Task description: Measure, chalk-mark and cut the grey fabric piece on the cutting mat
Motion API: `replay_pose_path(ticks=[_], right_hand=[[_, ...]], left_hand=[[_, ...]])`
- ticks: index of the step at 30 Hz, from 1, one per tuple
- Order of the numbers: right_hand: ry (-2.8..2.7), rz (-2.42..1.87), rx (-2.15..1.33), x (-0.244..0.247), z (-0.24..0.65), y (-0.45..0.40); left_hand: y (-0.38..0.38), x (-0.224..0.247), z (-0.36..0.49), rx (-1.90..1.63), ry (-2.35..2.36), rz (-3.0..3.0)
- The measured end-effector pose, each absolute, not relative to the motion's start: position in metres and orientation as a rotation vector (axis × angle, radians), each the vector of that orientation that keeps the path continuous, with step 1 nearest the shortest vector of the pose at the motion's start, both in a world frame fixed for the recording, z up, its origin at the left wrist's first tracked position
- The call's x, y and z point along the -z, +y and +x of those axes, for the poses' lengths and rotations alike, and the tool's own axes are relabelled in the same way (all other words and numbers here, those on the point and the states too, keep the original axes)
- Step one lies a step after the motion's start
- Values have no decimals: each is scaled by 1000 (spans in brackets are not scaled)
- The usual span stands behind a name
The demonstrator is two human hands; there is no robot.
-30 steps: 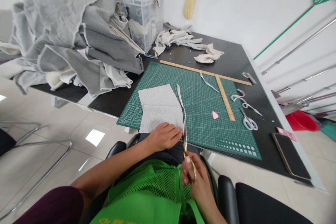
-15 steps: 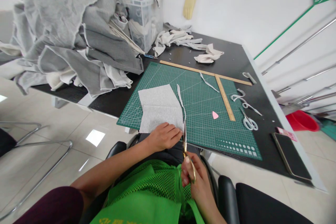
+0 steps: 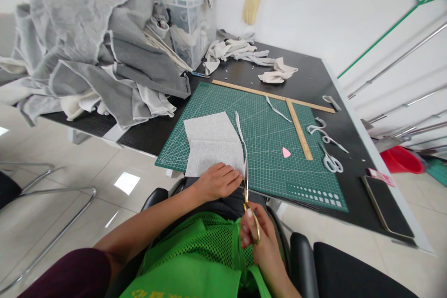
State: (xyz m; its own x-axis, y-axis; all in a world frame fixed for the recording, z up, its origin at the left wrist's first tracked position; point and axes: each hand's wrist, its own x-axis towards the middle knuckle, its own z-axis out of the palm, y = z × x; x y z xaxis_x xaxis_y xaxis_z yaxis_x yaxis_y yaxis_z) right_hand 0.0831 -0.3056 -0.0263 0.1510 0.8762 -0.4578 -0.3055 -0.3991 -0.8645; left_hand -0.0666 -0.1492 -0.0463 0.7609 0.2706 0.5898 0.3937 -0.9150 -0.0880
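A light grey piece of fabric [image 3: 214,137] with a crease across it lies at the near left of the green cutting mat [image 3: 265,149]. My left hand [image 3: 220,180] is closed on its near right corner, fingers together. Gold-handled scissors [image 3: 246,195] are gripped in my right hand [image 3: 260,228], just over the table's front edge. Their blades point away from me and meet the fabric's right edge beside my left fingertips. Along that edge runs a narrow cut strip [image 3: 240,130], separated from the fabric at its far end. The fabric under my left fingers is hidden.
A wooden T-square [image 3: 296,123], a pink chalk piece [image 3: 286,152] and white scissors [image 3: 331,163] lie on the right. The phone [image 3: 386,207] is near the right edge. Grey cloth [image 3: 84,23] is piled at left by a clear bin [image 3: 190,28].
The scissor blades look slightly closer together than before. My left hand, the fabric and the strip have stayed practically where they were.
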Motion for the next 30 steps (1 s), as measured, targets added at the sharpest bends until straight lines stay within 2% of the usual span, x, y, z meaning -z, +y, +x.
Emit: replay_pose_path(ticks=[30], right_hand=[[-600,-1375,-1463,29,84,-304]], left_hand=[[-150,46,-68,870,-499,-2744]])
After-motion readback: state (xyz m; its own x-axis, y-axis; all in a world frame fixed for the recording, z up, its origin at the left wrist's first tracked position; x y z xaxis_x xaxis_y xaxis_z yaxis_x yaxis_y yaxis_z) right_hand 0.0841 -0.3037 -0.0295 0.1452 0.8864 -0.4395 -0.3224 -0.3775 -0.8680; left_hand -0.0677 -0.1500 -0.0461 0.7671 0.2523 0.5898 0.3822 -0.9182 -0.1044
